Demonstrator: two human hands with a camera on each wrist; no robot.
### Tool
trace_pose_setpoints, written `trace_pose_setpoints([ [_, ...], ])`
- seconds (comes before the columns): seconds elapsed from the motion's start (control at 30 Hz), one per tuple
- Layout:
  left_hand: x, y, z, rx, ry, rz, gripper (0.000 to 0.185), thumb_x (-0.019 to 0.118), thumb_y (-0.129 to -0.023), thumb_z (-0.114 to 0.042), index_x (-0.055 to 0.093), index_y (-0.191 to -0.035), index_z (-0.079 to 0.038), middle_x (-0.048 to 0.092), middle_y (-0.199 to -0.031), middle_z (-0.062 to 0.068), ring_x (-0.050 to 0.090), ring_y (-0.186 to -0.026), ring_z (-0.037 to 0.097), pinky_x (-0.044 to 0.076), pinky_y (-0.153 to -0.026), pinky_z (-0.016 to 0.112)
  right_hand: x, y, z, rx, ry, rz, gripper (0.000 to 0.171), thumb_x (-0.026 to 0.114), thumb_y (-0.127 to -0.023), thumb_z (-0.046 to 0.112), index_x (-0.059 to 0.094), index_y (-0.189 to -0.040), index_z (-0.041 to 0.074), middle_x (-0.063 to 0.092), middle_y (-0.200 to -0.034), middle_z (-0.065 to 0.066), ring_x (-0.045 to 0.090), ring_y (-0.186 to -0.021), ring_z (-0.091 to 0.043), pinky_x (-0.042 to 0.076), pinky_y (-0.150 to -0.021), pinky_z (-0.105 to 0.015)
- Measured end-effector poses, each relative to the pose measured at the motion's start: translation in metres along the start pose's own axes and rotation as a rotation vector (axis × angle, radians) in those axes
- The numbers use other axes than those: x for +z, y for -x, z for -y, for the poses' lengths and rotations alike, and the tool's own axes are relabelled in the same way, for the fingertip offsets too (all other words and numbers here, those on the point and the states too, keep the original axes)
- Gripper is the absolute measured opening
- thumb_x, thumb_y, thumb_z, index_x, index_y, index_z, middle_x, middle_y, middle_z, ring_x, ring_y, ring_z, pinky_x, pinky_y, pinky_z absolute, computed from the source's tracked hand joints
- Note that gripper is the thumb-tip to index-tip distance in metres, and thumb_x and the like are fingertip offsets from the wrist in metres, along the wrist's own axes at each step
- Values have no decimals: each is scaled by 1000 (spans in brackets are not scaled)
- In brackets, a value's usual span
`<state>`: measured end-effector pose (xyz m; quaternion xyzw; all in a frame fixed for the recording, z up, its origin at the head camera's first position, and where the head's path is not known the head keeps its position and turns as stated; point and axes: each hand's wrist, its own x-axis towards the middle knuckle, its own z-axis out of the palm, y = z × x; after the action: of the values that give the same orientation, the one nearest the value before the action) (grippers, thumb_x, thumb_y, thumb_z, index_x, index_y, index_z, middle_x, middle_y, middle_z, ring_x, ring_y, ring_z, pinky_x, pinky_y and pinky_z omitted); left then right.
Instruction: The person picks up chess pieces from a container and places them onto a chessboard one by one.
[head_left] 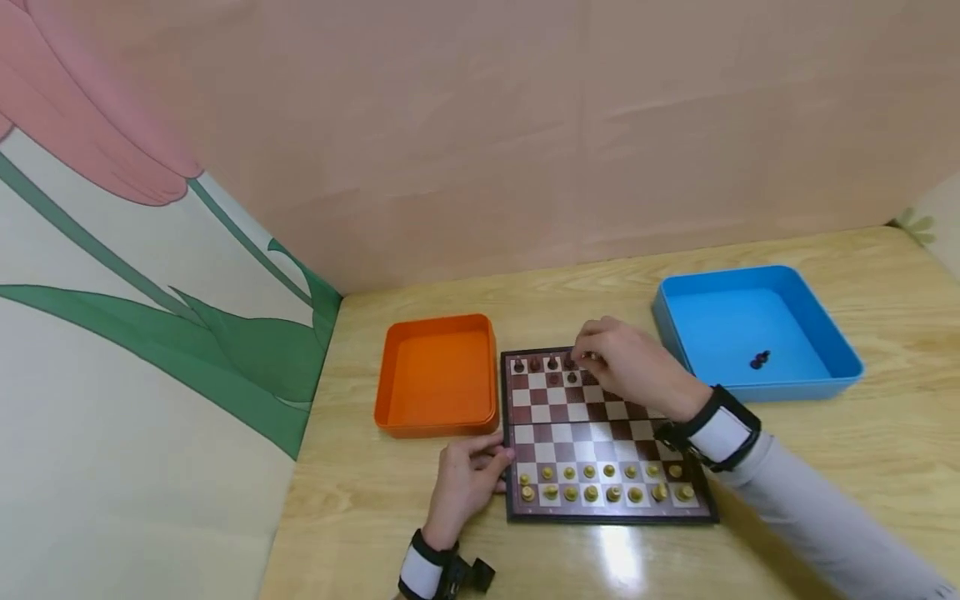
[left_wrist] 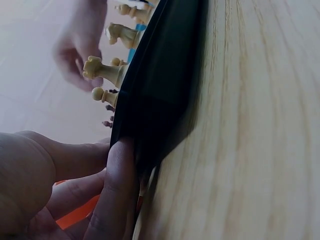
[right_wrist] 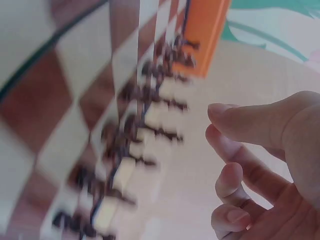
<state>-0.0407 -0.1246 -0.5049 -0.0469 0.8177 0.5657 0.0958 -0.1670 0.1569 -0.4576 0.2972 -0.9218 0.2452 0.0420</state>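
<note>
Under right hand [head_left: 626, 371], dark pieces [head_left: 552, 364] hidden — blurred

Left hand [head_left: 468, 479] lies low near the tabletop's front edge, fingers straight, wrist strapped. Right hand [head_left: 626, 367] reaches out farther back, sleeved forearm angled in from the right, fingers loosely curled and empty in the wrist view.

Brown-and-white checkered chessboard [head_left: 592, 433], orange tray [head_left: 437, 379], blue tray [head_left: 757, 333], pale wooden table [head_left: 862, 467].
</note>
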Motion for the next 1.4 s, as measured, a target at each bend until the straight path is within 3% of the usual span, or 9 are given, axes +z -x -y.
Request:
trace_pose_setpoints([
  [0.27,-3,2,2,1,-11,-22,33,80,-98,-12,76,-127,3,76,-96,9,76,-72,15,65,-56,26,-23,20,-23,26,63,-70,13,81,-91,-1,83,-101,7,73,-102,-10,68,-93,-27,64,-74,-46],
  [0.47,-4,0,2,2,-6,-21,34,80,-98,-12,75,-127,3,77,-96,9,76,-74,15,65,-56,26,-38,38,-44,112,69,-3,14,79,-95,4,81,-109,5,73,-105,-10,69,-92,-27,65,-74,-48],
  [0.73,-2,1,1,-13,3,-19,34,80,-97,-11,75,-128,4,77,-96,8,77,-75,14,65,-56,26,-58,70,-90,178,113,7,17,81,-94,5,79,-111,2,75,-105,-12,72,-90,-28,65,-72,-50],
  [0.87,-2,2,1,-13,8,-16,34,80,-97,-10,75,-128,4,76,-96,8,76,-74,14,65,-56,26,-69,86,-118,212,155,30,17,80,-93,4,80,-110,1,75,-104,-13,70,-85,-26,63,-65,-43],
  [1.13,-1,2,-1,-10,14,-3,35,80,-98,-9,74,-129,4,77,-97,9,77,-77,15,66,-57,27,-77,104,-169,216,168,135,18,82,-86,-5,78,-103,-4,77,-100,-17,74,-85,-33,65,-69,-52],
  [1.4,0,2,-1,2,23,1,34,79,-98,-10,75,-128,4,77,-98,10,78,-79,16,66,-58,27,-74,110,-184,202,143,179,18,82,-84,-8,80,-100,-1,79,-95,-12,76,-88,-35,65,-73,-56],
])
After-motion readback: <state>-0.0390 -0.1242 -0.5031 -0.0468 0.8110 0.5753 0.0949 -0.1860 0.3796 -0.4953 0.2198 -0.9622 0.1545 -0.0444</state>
